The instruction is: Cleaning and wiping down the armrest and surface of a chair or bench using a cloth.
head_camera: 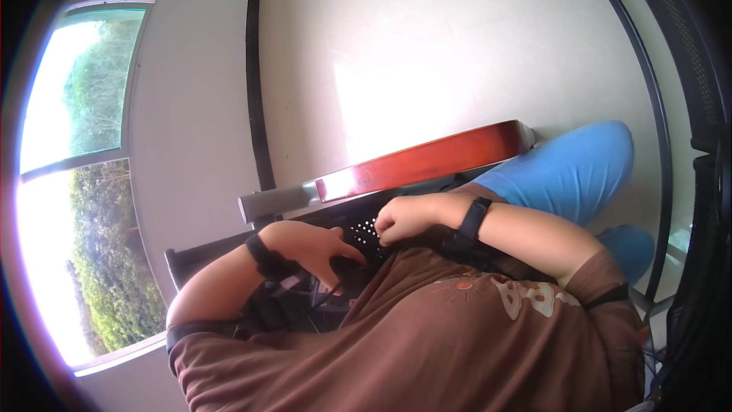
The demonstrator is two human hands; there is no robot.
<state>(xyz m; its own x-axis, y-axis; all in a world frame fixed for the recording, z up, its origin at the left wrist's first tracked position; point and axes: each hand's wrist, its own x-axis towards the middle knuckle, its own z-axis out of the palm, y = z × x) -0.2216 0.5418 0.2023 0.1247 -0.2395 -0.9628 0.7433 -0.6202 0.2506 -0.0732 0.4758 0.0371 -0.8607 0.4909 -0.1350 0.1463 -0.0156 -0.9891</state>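
My left hand (314,246) reaches down in front of my brown shirt, its fingers spread around a small dark area. Whether it grips something there is too dark to tell. My right hand (403,218) is bent inward with its fingers curled, beside a black perforated panel (364,230) with bright dots. Anything inside those fingers is hidden. Beyond both hands lies a long glossy red-brown bar (420,163) with a grey end piece (273,203), like an armrest. A thin dark cord (327,297) hangs below my left hand. Black bands circle both wrists.
My blue-trousered leg (563,169) extends to the right, past the bar's far end. A window (100,183) is in the wall on the left. Black strips (255,68) edge the pale glossy floor (457,40). Dark perforated panels (675,34) line the right side.
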